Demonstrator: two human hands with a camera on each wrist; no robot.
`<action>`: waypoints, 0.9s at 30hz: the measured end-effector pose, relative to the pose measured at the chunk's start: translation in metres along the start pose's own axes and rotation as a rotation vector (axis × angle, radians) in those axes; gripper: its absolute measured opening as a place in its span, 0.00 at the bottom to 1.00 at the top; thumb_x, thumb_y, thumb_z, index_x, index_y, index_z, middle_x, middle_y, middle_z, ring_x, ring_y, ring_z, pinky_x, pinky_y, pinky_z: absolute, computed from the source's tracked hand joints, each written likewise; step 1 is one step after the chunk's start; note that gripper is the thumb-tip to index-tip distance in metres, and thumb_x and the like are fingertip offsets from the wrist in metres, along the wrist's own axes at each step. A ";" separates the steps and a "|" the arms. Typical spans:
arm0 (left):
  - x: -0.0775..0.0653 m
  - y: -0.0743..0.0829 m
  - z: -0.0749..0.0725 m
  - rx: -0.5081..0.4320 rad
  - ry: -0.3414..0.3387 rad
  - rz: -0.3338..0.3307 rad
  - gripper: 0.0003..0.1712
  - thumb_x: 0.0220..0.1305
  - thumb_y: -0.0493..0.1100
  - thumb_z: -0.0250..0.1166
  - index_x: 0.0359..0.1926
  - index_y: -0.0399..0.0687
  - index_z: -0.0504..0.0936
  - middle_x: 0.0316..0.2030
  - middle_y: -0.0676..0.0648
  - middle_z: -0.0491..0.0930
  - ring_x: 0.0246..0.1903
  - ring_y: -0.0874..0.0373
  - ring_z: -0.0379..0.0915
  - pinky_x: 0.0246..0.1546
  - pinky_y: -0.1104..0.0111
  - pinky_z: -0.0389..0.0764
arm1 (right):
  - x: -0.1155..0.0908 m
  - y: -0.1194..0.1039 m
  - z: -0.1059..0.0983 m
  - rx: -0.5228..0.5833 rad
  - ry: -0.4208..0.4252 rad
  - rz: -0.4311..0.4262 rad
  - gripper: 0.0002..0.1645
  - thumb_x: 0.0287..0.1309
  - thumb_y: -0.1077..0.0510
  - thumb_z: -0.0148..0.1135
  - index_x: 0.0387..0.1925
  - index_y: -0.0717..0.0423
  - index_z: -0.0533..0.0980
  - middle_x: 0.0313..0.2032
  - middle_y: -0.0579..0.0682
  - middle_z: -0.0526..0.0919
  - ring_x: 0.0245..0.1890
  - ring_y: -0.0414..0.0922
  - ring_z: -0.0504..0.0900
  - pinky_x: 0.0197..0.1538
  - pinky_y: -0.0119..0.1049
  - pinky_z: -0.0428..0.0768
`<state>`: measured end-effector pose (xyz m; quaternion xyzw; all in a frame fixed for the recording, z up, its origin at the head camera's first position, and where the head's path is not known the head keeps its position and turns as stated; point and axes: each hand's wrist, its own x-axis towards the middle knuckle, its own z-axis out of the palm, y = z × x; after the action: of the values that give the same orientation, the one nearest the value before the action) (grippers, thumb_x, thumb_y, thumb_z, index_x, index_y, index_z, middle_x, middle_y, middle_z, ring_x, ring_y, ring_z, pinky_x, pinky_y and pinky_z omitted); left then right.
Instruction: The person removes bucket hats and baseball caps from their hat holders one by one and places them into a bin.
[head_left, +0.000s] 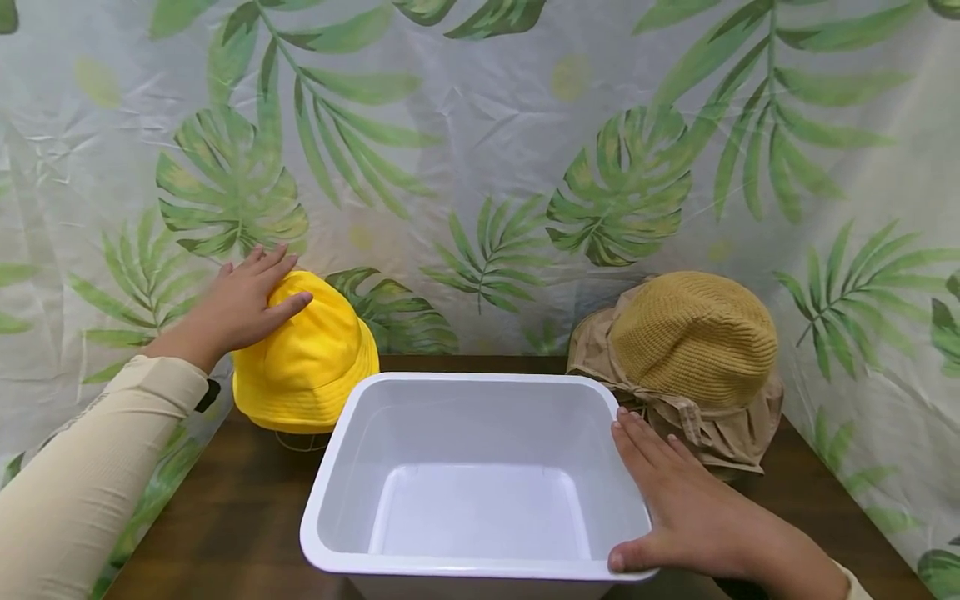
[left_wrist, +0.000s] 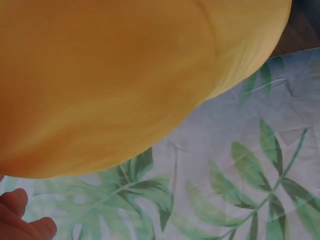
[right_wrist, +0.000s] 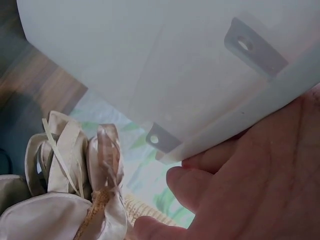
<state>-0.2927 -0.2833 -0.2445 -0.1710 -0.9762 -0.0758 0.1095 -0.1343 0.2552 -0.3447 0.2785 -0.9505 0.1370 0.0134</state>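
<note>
White tub [head_left: 480, 425] touched at right rim by right hand [head_left: 686, 500], fingers extended; left of tub, yellow hat [head_left: 311, 358] touched by left hand [head_left: 243, 308], fingers unclenched; tan hat [head_left: 697, 342] seen right of tub.

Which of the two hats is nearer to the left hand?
The bright yellow hat, left of the white tub: the left hand is at its top. The other hat, right of the tub, is ribbed mustard and beige.

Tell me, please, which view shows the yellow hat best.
The head view: it shows the yellow hat from crown to brim, partly behind the left hand. Left wrist shows a cropped close-up; right wrist, none.
</note>
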 end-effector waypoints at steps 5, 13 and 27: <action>0.001 -0.007 0.003 -0.010 -0.019 -0.020 0.47 0.73 0.67 0.45 0.77 0.39 0.51 0.77 0.37 0.42 0.74 0.32 0.27 0.65 0.32 0.30 | 0.000 -0.001 0.000 -0.015 -0.001 -0.001 0.78 0.39 0.18 0.64 0.77 0.63 0.47 0.77 0.60 0.46 0.75 0.57 0.48 0.64 0.67 0.56; 0.002 -0.011 0.008 -0.048 -0.026 -0.030 0.47 0.73 0.68 0.46 0.78 0.41 0.51 0.76 0.34 0.44 0.73 0.31 0.24 0.64 0.31 0.29 | 0.001 0.000 0.000 -0.030 0.016 -0.030 0.78 0.40 0.19 0.64 0.76 0.65 0.48 0.76 0.62 0.46 0.74 0.57 0.51 0.64 0.67 0.60; 0.004 -0.019 0.020 -0.210 -0.046 -0.069 0.46 0.74 0.64 0.47 0.79 0.41 0.44 0.71 0.25 0.51 0.73 0.29 0.34 0.66 0.33 0.44 | 0.000 0.001 0.001 -0.033 0.031 -0.048 0.77 0.41 0.20 0.65 0.76 0.66 0.48 0.77 0.62 0.45 0.74 0.56 0.51 0.63 0.66 0.62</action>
<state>-0.3066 -0.2962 -0.2651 -0.1498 -0.9704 -0.1777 0.0658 -0.1348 0.2557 -0.3455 0.2990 -0.9453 0.1250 0.0358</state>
